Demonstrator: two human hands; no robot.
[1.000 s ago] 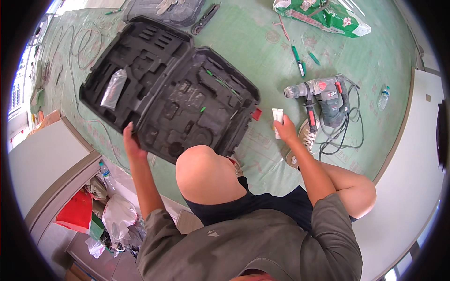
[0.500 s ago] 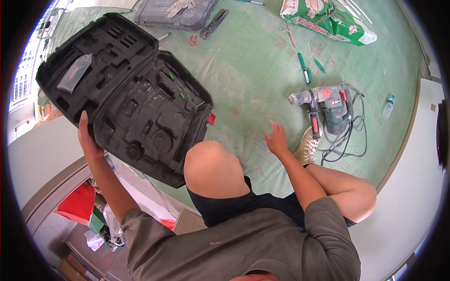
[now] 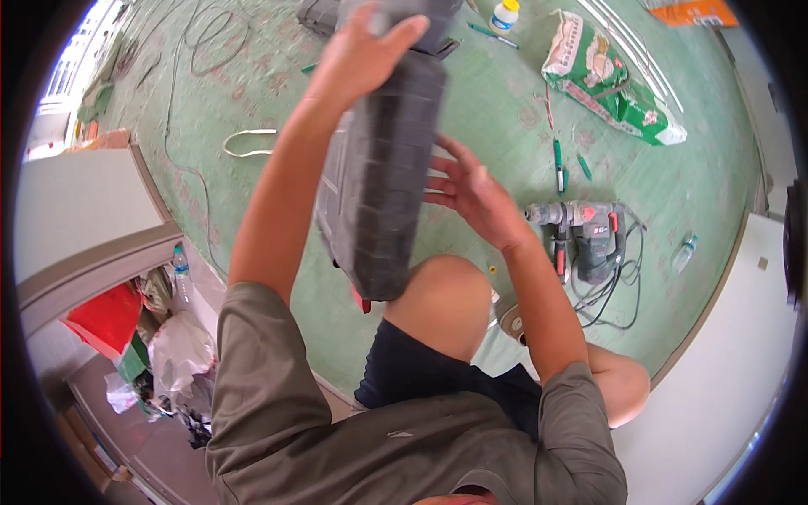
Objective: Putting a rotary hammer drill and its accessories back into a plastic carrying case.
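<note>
The dark grey plastic case (image 3: 389,185) stands tilted up on edge in front of me, its ribbed side toward me and a red piece near its bottom by my raised knee. My left hand (image 3: 370,55) grips its upper part, fingers wrapped over it and blurred. My right hand (image 3: 463,181) has its fingers spread at the case's right side, the fingertips at or touching its edge. To the right of that hand a rotary hammer drill (image 3: 596,240) lies on the green floor covering with its cable coiled below it.
A green-white sack (image 3: 619,114), pens (image 3: 558,164), a yellow-capped jar (image 3: 505,21) and white rods (image 3: 640,46) lie ahead-right, a bottle (image 3: 683,252) at right. Cables (image 3: 202,50) and a pale loop (image 3: 252,132) lie left, near bags (image 3: 181,353). White panels border both sides.
The open case has been swung upright toward the middle. My left hand rose with it; my right hand, which held a white tube a second ago, moved up to the case without the tube.
</note>
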